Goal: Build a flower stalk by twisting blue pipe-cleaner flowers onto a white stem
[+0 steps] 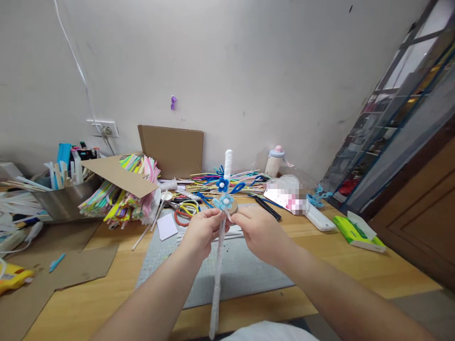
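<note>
A long white-wrapped stick (217, 279), shaped like a sword, stands nearly upright in front of me. Fuzzy pipe-cleaner flowers decorate it: a dark blue flower (222, 184) with a white centre, and below that a light blue flower (226, 202). A dark blue loop (238, 188) sticks out to the right. My left hand (204, 229) is closed around the stick just under the light blue flower. On the other side, my right hand (261, 232) pinches a short white strip (228, 217) beside the stick.
A grey cutting mat (249, 270) lies on the wooden table, with scissors (185, 208) and a black pen-like tool (266, 207) near it. Bundled pipe cleaners (131, 203) are at left. A yellow glue gun (14, 278), bottle (275, 161) and tissue pack (359, 233) stand around.
</note>
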